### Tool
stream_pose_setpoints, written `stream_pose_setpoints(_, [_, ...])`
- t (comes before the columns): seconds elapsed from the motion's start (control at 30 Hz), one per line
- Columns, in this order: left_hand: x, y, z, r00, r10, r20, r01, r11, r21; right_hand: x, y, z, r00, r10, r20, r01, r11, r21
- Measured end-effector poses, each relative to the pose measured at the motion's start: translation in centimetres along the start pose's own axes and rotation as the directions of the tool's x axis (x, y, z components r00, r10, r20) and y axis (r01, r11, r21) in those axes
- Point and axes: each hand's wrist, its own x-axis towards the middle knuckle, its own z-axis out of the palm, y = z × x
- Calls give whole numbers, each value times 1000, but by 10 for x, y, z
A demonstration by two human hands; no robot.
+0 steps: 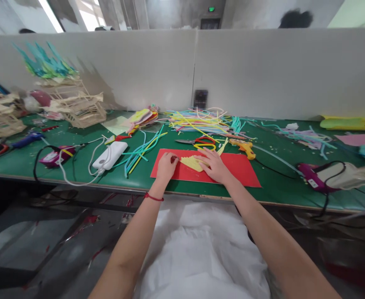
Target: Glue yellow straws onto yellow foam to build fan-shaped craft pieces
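Note:
A flat yellow ribbed piece (192, 163), roughly triangular, lies on a red board (241, 170) near the table's front edge. My right hand (213, 165) rests on the right part of this piece, fingers spread and flat, covering some of it. At its left tip, my left hand (166, 166) is closed with thumb and fingertips pinched together; what sits between them is too small to make out. Just behind the board are scissors (198, 142) with red and yellow handles. A yellow glue gun (245, 148) lies by the board's far right edge.
Behind lies a heap of coloured pipe cleaners (198, 122). Left are loose blue and yellow strips (143, 151), a white power strip (110, 155) with cables, a purple device (57, 156) and wooden frames (84, 110). Another purple device (316, 176) stands right. A grey partition (257, 70) closes the back.

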Motion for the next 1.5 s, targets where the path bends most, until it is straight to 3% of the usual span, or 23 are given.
stream_pose_setpoints(0.07, [1,-4,3,999,-43,9,43,998,40,-1,-2,-3,996,-84,-41,85,996,23])
stream_pose_setpoints(0.2, [-1,-9,7,1000,-13,-3,13,993,113,0,-5,-4,963,-248,-100,253,966,41])
stream_pose_setpoints(0.3, [-3,-10,7,1000,5,0,-5,990,140,0,-5,-2,948,-298,-107,304,952,40])
stream_pose_setpoints(0.57, [-1,-4,5,998,-43,47,32,975,221,0,-8,-4,970,-244,-25,245,968,49])
stream_pose_setpoints(1.07, [6,6,4,979,-181,99,141,937,321,0,-8,-4,968,-245,-53,248,967,56])
stream_pose_setpoints(1.5, [6,12,2,973,-207,105,160,927,339,1,-8,-1,972,-223,-76,227,973,38])
